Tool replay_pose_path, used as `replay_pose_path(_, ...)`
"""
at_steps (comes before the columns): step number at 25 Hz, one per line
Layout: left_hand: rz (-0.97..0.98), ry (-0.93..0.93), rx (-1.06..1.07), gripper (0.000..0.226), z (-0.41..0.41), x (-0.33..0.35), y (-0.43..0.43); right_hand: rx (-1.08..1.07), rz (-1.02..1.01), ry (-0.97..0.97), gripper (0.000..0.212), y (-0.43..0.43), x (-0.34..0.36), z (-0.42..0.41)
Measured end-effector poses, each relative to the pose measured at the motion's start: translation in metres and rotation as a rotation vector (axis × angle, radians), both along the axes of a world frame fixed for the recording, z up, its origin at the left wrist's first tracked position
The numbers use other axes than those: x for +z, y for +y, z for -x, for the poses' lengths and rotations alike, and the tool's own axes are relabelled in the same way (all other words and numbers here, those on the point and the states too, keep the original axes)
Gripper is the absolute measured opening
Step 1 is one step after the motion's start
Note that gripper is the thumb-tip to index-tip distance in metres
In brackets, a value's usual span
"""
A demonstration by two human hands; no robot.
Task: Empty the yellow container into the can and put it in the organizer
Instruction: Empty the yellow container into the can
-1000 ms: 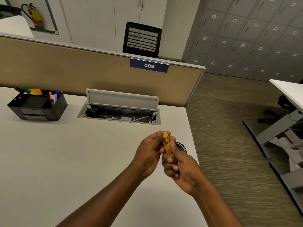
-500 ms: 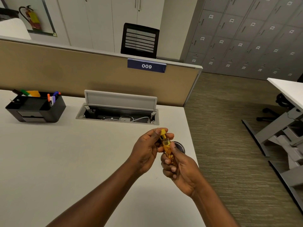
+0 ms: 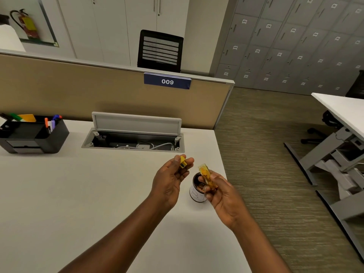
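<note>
My right hand (image 3: 222,194) pinches the translucent yellow plastic container (image 3: 206,177), fingers closed round its lower half, open mouth tilted up, just above the small round white can (image 3: 197,192). Can stands on the white desk (image 3: 78,194) near its right edge, partly hidden by my fingers. Left of the can, my left hand (image 3: 171,178) holds a small yellow cap piece (image 3: 182,162) between thumb and fingertips. Far left of the can: black plastic desk organizer (image 3: 33,134) with pens.
</note>
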State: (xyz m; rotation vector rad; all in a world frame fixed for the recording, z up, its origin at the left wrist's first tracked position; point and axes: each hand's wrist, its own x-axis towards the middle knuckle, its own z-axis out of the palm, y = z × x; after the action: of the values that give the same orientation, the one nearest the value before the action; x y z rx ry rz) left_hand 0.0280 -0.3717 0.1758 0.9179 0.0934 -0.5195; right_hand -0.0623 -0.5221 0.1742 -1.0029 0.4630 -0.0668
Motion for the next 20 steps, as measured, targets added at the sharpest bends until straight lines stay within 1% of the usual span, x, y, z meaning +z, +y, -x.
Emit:
replay_pose_path(3,-0.073,0.026,0.02,0.031,-0.004,-0.013,0.0,-0.125,0.185,0.089,0.022,-0.029,-0.019,-0.009)
replay_pose_path(5,-0.123,0.047,0.033,0.032,-0.005,-0.021,0.001,-0.15,0.37,0.158,0.016,-0.046,-0.031,-0.018)
replay_pose_path(6,-0.144,0.055,0.038,0.032,-0.006,-0.024,0.001,-0.149,0.502,0.191,0.016,-0.052,-0.037,-0.022)
replay_pose_path(8,-0.19,0.066,0.043,0.031,-0.007,-0.031,0.002,-0.108,0.876,0.228,0.021,-0.061,-0.048,-0.03)
replay_pose_path(10,-0.25,0.085,0.051,0.028,-0.007,-0.037,0.002,0.011,1.267,0.165,0.028,-0.062,-0.057,-0.036)
replay_pose_path(11,-0.284,0.1,0.06,0.026,-0.008,-0.039,0.002,0.084,1.406,0.11,0.032,-0.061,-0.061,-0.038)
replay_pose_path(12,-0.318,0.113,0.07,0.024,-0.008,-0.041,0.003,0.146,1.502,0.063,0.036,-0.06,-0.064,-0.04)
replay_pose_path(13,-0.345,0.12,0.077,0.023,-0.008,-0.043,0.003,0.191,1.563,0.036,0.039,-0.059,-0.065,-0.041)
replay_pose_path(15,-0.364,0.119,0.078,0.021,-0.007,-0.046,0.005,0.242,1.62,0.036,0.038,-0.057,-0.066,-0.045)
replay_pose_path(18,-0.353,0.116,0.064,0.019,-0.004,-0.047,0.006,0.244,1.668,0.023,0.024,-0.057,-0.065,-0.049)
replay_pose_path(20,-0.343,0.113,0.061,0.019,-0.002,-0.047,0.007,0.238,1.695,0.001,0.019,-0.058,-0.064,-0.049)
